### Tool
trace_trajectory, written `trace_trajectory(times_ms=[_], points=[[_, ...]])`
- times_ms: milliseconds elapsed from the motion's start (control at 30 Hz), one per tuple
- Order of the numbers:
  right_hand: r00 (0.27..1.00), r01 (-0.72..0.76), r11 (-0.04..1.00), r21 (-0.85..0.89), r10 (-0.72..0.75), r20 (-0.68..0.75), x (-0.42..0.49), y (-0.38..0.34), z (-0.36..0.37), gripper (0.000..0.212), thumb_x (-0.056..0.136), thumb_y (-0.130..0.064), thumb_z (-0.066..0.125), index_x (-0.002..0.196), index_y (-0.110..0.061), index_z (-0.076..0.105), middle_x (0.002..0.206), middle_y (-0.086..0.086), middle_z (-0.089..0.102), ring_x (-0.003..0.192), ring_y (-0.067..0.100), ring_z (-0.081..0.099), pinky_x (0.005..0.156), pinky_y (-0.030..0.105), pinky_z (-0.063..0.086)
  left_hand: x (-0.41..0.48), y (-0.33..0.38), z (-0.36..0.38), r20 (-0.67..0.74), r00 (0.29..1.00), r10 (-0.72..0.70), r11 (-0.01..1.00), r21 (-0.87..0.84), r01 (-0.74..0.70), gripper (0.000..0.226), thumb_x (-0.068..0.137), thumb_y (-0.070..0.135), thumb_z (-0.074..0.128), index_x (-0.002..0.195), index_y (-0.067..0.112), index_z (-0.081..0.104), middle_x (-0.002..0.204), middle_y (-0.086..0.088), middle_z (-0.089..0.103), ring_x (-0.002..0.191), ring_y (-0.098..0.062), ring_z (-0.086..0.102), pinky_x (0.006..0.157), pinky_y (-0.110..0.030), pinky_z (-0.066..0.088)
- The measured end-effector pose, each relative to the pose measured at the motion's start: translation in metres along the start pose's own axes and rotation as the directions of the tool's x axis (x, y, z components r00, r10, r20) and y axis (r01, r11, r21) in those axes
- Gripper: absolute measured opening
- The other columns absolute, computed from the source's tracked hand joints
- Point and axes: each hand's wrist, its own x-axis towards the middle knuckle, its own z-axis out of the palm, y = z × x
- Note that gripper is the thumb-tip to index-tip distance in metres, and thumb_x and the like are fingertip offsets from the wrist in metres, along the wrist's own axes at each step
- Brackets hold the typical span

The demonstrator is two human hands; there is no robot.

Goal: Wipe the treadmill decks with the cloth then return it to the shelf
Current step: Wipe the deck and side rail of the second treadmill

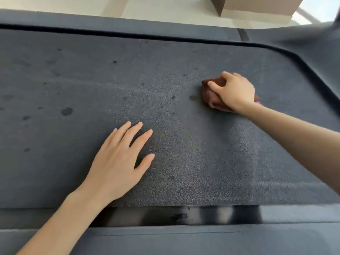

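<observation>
The right hand (233,91) is clenched over the cloth (209,93) - a bunched, reddish-brown wad - and presses it onto the treadmill deck (165,70). The cloth lies under the palm and the curled fingers, so the hand hides most of it. A thick fold pokes out to the left, past the fingertips, and a small corner shows to the right, beside the wrist. Hand and cloth sit on the right part of the deck, nearer its far edge than its near one. They lie short of the far right corner, where the dark border curves round, and do not touch that border.

The left hand (117,162) grasps nothing. It lies palm down on the deck with its fingers straight and spread, close to the near edge and well apart from the cloth.

Dark spots (67,111) are scattered over the left and middle of the grey, grainy deck, and one small blotch lies just left of the cloth. Along the near edge runs a glossy black strip (239,214), with the near side rail (165,240) below it. Beyond the far side rail (110,23) are a pale floor (73,4) and - at the upper right - a cardboard box (257,8).
</observation>
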Motion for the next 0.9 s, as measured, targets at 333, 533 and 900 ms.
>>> trace_trajectory(times_ms=[333,533,900], points=[[0.857,0.51,0.847,0.152,-0.515,-0.006,-0.15,-0.05,-0.036,0.04,0.081,-0.058,0.05,0.089,-0.021,0.064,0.082,0.003,0.057,0.078,0.029,0.054,0.071,0.039,0.041,-0.005,-0.024,0.001,-0.033,0.997,0.067,0.993,-0.093,-0.07,0.058,0.091,0.047,0.03,0.137,0.015,0.044,0.147,0.0,0.036,0.139,-0.016,0.026,0.113,-0.023,0.011],[0.757,0.649,0.742,0.17,-0.651,-0.049,-0.141,-0.038,-0.031,0.041,0.083,-0.057,0.051,0.085,-0.019,0.067,0.079,0.002,0.058,0.073,0.025,0.054,0.067,0.035,0.042,-0.008,-0.029,-0.002,-0.037,0.999,0.036,0.982,-0.184,-0.043,0.049,0.094,0.045,0.038,0.137,0.021,0.044,0.149,0.006,0.032,0.139,-0.01,0.022,0.113,-0.024,0.012],[0.996,-0.041,0.999,-0.012,0.04,-0.074,0.004,-0.071,0.021,0.047,0.086,-0.056,0.046,0.109,-0.017,0.06,0.115,0.014,0.059,0.11,0.036,0.05,0.092,0.043,0.034,-0.007,-0.032,-0.004,-0.036,0.999,0.025,0.983,-0.182,-0.031,0.048,0.092,0.036,0.047,0.138,0.027,0.043,0.152,0.003,0.028,0.141,-0.011,0.017,0.112,-0.023,0.01]])
